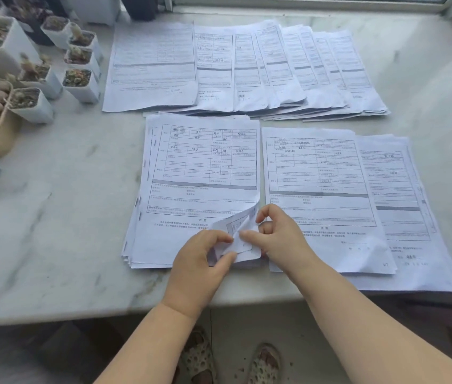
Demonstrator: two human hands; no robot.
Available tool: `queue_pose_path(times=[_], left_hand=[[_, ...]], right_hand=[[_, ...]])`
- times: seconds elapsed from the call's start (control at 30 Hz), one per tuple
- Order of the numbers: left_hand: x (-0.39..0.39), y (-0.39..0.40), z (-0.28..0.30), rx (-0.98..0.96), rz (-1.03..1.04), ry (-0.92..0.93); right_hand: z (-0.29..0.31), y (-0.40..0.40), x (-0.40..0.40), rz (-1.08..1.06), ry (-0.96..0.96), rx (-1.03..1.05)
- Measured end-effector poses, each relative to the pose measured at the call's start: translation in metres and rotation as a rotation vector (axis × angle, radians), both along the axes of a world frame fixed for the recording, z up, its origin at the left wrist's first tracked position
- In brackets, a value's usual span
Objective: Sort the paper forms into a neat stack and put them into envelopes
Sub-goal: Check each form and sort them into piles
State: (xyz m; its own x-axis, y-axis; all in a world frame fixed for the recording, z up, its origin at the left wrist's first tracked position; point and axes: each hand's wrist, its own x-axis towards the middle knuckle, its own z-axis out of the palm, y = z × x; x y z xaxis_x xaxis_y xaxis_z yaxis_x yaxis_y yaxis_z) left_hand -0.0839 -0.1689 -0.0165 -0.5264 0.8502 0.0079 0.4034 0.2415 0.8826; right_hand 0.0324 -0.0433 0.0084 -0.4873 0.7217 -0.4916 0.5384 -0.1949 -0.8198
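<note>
Head view, fingers pinching form corner

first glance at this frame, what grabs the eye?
Both hands at the near-centre pile of forms: the left hand and right hand pinch its curled-up bottom right corner. More forms surround it, a pile to the right and a fanned row behind. Small potted succulents crowd the marble counter's left edge.
</note>
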Motion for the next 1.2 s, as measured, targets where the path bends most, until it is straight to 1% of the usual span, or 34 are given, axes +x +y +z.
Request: queue_pose_path(times=[0.1, 0.17, 0.23, 0.33, 0.4, 0.47, 0.53, 0.6, 0.67, 0.77, 0.87, 0.97, 1.0, 1.03, 1.07, 1.1, 1.13, 1.17, 1.2], left_hand=[[-0.001, 0.001, 0.001, 0.021, 0.075, -0.073], [-0.002, 0.002, 0.002, 0.011, 0.13, -0.069], [-0.003, 0.004, 0.004, 0.014, 0.155, -0.043], [-0.003, 0.001, 0.003, 0.021, 0.104, -0.049], [-0.003, -0.003, 0.002, -0.002, 0.031, -0.068], [-0.003, -0.005, 0.002, -0.049, -0.019, 0.014], [-0.002, -0.004, 0.003, -0.011, 0.021, 0.071], [-0.002, 0.0, 0.006, 0.041, 0.122, 0.002], [-0.003, 0.002, 0.008, 0.095, 0.183, -0.033], [-0.009, 0.003, 0.004, 0.152, 0.152, 0.109], [-0.011, 0.003, 0.0, 0.081, 0.087, 0.148], [-0.009, 0.002, 0.0, 0.03, 0.0, 0.196], [-0.009, 0.002, 0.002, 0.03, -0.007, 0.201], [-0.009, 0.001, 0.004, 0.037, -0.017, 0.218], [-0.009, 0.0, 0.006, 0.046, -0.045, 0.243], [-0.009, -0.001, 0.009, 0.056, -0.094, 0.265], [-0.009, -0.003, 0.011, 0.056, -0.156, 0.269], [-0.009, -0.004, 0.013, 0.038, -0.22, 0.246], [-0.009, -0.005, 0.015, 0.008, -0.271, 0.199]], right_hand=[[0.002, 0.004, 0.002, -0.009, 0.041, -0.073], [0.005, 0.007, 0.005, 0.002, 0.081, -0.129], [0.008, 0.009, 0.005, 0.021, 0.083, -0.126], [0.013, 0.008, -0.003, 0.01, 0.061, -0.081], [0.019, 0.009, -0.011, -0.007, 0.099, -0.097], [0.025, 0.009, -0.016, -0.004, 0.156, -0.136], [0.028, 0.011, -0.014, -0.028, 0.155, -0.099], [0.026, 0.015, -0.005, -0.098, 0.101, -0.004], [0.021, 0.018, 0.004, -0.084, 0.015, 0.08], [0.012, 0.018, 0.016, 0.156, -0.135, 0.174], [0.009, 0.017, 0.02, 0.409, -0.312, 0.354], [0.012, 0.016, 0.02, 0.518, -0.424, 0.384], [0.012, 0.015, 0.018, 0.523, -0.436, 0.414], [0.013, 0.013, 0.015, 0.475, -0.43, 0.444], [0.017, 0.013, 0.009, 0.365, -0.375, 0.422], [0.019, 0.014, 0.003, 0.201, -0.299, 0.318], [0.025, 0.016, -0.004, 0.036, -0.221, 0.115], [0.029, 0.017, -0.011, -0.077, -0.172, -0.078], [0.032, 0.016, -0.018, -0.118, -0.168, -0.194]])
